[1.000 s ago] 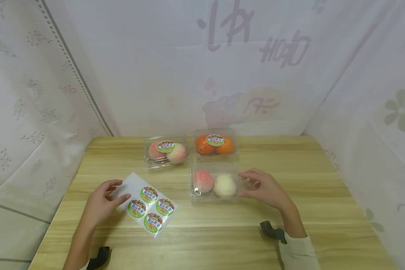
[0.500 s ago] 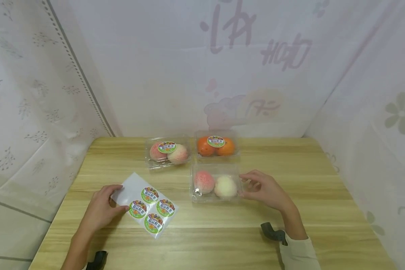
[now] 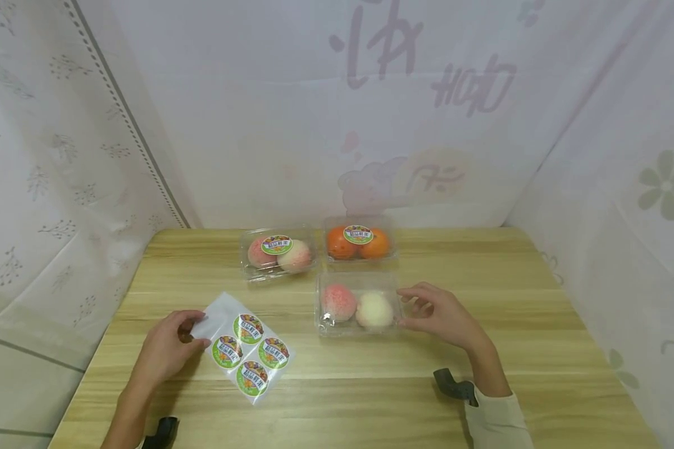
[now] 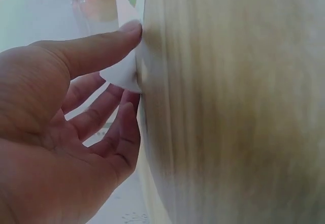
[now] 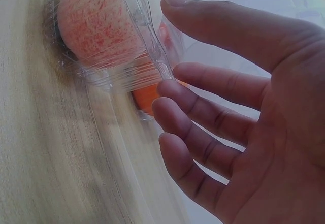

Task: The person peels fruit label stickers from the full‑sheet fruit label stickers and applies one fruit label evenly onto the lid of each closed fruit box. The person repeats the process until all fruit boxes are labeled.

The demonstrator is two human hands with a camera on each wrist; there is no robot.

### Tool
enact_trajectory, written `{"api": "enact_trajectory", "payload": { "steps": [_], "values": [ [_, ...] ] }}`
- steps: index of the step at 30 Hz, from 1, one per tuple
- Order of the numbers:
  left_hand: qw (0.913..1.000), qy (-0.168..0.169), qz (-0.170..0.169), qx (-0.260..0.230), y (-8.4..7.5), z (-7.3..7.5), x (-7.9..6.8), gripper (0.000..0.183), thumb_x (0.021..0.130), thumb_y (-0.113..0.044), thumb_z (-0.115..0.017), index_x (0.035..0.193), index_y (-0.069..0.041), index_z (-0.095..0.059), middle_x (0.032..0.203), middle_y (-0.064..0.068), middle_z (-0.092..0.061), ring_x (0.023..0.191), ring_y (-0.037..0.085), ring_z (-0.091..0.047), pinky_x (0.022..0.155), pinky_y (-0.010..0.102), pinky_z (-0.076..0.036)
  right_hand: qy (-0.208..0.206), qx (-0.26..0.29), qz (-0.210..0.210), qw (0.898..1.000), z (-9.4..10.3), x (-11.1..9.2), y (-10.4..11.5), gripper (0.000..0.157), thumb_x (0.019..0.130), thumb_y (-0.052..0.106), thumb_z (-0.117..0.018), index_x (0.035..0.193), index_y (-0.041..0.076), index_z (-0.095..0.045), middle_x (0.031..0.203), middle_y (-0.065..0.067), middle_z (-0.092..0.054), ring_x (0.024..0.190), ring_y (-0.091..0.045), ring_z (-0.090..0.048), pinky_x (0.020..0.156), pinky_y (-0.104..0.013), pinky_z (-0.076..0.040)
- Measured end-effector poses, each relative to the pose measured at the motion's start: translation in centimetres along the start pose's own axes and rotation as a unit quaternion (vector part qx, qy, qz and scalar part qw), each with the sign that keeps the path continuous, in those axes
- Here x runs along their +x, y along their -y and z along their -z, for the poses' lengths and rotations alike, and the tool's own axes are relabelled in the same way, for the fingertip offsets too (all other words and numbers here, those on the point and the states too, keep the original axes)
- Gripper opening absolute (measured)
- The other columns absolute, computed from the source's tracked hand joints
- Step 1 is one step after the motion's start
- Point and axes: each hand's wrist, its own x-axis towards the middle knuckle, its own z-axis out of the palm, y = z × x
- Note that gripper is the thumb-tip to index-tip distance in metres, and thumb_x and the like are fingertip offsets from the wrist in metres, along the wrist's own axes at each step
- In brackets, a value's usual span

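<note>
A white sheet of round fruit stickers (image 3: 251, 352) lies on the table at left in the head view. My left hand (image 3: 165, 346) grips its upper-left corner, thumb on one face and fingers behind; the left wrist view shows the corner of the sheet (image 4: 122, 71) bent up. My right hand (image 3: 440, 315) rests its fingertips on the right edge of a clear plastic fruit box (image 3: 348, 280) with two peaches (image 3: 339, 302) inside and no sticker on its lid. The right wrist view shows loosely bent fingers (image 5: 188, 117) touching the rim of the box.
Behind stand two more clear boxes bearing round stickers: a peach box (image 3: 253, 268) at left and a box of orange fruit (image 3: 374, 243) at right. The wooden table (image 3: 348, 405) ends at a curtain (image 3: 258, 125) at the back.
My left hand has closed on the corner of the sticker sheet and drawn it slightly toward me and to the left. The right hand and the boxes stay in place.
</note>
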Motion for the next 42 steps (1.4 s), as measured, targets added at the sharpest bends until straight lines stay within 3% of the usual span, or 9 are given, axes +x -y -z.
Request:
{"api": "enact_trajectory", "payload": {
  "steps": [6,11,20,23,27,31,35,39,42],
  "values": [
    [0.9998,-0.014,0.003,-0.016,-0.3,0.3,-0.1,0.037,0.090,-0.006,-0.091,0.123,0.001,-0.077,0.108,0.016,-0.078,0.092,0.029,-0.075,0.073,0.027,-0.057,-0.004,-0.014,-0.002,1.000,-0.1,0.0,0.1,0.052,0.091,0.015,-0.093,0.137,0.001,-0.074,0.119,-0.009,-0.072,0.096,-0.027,-0.070,0.082,-0.037,-0.061],
    [0.9990,-0.029,-0.022,-0.027,-1.2,0.9,0.1,0.027,0.093,-0.008,-0.090,0.118,-0.002,-0.080,0.109,0.013,-0.079,0.092,0.028,-0.076,0.071,0.026,-0.058,-0.006,-0.029,-0.006,1.000,-0.1,0.1,0.0,0.048,0.093,0.016,-0.091,0.136,0.003,-0.074,0.119,-0.007,-0.073,0.096,-0.022,-0.071,0.084,-0.038,-0.061],
    [0.9958,-0.037,-0.052,-0.065,-4.6,2.1,0.7,0.020,0.102,-0.016,-0.082,0.121,-0.009,-0.083,0.124,0.007,-0.078,0.101,0.017,-0.072,0.079,0.024,-0.060,-0.008,-0.032,-0.008,0.999,0.0,0.1,-0.1,0.045,0.094,0.015,-0.090,0.135,0.004,-0.075,0.118,-0.006,-0.074,0.096,-0.020,-0.071,0.084,-0.037,-0.060],
    [0.9934,-0.037,-0.067,-0.085,-5.7,2.2,0.9,0.020,0.103,-0.014,-0.081,0.122,-0.010,-0.083,0.129,0.007,-0.076,0.106,0.007,-0.068,0.081,0.022,-0.059,-0.008,-0.032,-0.010,0.999,0.0,0.2,0.0,0.044,0.095,0.015,-0.089,0.135,0.005,-0.076,0.118,-0.005,-0.075,0.096,-0.019,-0.071,0.084,-0.037,-0.060],
    [0.9895,-0.034,-0.087,-0.110,-7.0,2.0,1.3,0.024,0.105,-0.013,-0.077,0.128,-0.009,-0.081,0.140,0.011,-0.070,0.116,0.012,-0.068,0.086,0.020,-0.057,-0.008,-0.032,-0.013,0.999,0.0,0.2,0.1,0.042,0.096,0.015,-0.088,0.135,0.005,-0.076,0.118,-0.005,-0.075,0.096,-0.018,-0.070,0.083,-0.038,-0.060],
    [0.9890,-0.006,-0.049,-0.139,-8.3,1.8,1.6,0.029,0.111,-0.022,-0.070,0.137,-0.013,-0.077,0.132,0.012,-0.074,0.103,0.023,-0.077,0.081,0.028,-0.060,-0.009,-0.031,-0.017,0.999,0.1,0.1,0.1,0.041,0.097,0.016,-0.088,0.135,0.006,-0.076,0.119,-0.005,-0.074,0.096,-0.018,-0.070,0.084,-0.038,-0.060],
    [0.9767,0.020,-0.015,-0.213,-9.5,1.2,2.1,0.032,0.113,-0.022,-0.067,0.141,-0.009,-0.074,0.117,0.018,-0.077,0.093,0.019,-0.079,0.080,0.038,-0.065,-0.009,-0.031,-0.017,0.999,0.1,0.1,0.1,0.040,0.097,0.017,-0.087,0.135,0.007,-0.076,0.120,-0.004,-0.074,0.096,-0.017,-0.070,0.084,-0.039,-0.060],
    [0.9519,0.029,-0.012,-0.305,-10.5,0.4,2.7,0.031,0.112,-0.012,-0.066,0.139,0.001,-0.071,0.122,0.023,-0.073,0.096,0.021,-0.078,0.083,0.041,-0.066,-0.010,-0.030,-0.019,0.999,0.1,0.0,0.1,0.040,0.098,0.017,-0.087,0.135,0.008,-0.077,0.120,-0.003,-0.074,0.096,-0.017,-0.070,0.084,-0.039,-0.060],
    [0.9373,0.025,-0.008,-0.347,-11.3,0.0,3.1,0.031,0.110,-0.008,-0.067,0.139,0.005,-0.070,0.115,0.023,-0.072,0.094,0.022,-0.077,0.082,0.038,-0.066,-0.009,-0.032,-0.022,0.999,0.2,0.0,0.1,0.039,0.098,0.018,-0.087,0.134,0.008,-0.077,0.120,-0.004,-0.074,0.097,-0.017,-0.070,0.085,-0.039,-0.060]
  ]
}}
